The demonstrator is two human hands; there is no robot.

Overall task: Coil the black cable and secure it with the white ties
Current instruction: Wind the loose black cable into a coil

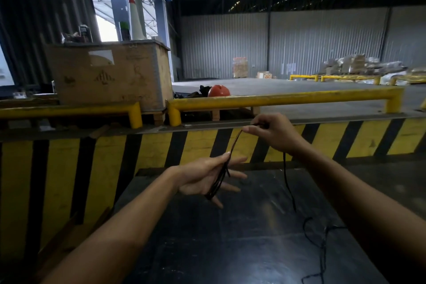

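Note:
My left hand [207, 177] is held palm up over the black table, with several loops of the thin black cable [220, 180] hanging between thumb and fingers. One strand of cable runs up and to the right from the loops to my right hand [272, 135], which pinches it between thumb and forefinger. Below my right wrist the cable drops down to the table and trails off in loose curls [322, 237] at the lower right. No white ties are in view.
The dark glossy table [230, 237] fills the lower middle. Beyond it rises a yellow-and-black striped dock wall [149, 152] topped by yellow guard rails [288, 98]. A large wooden crate [110, 76] and an orange helmet [219, 91] sit behind the rails.

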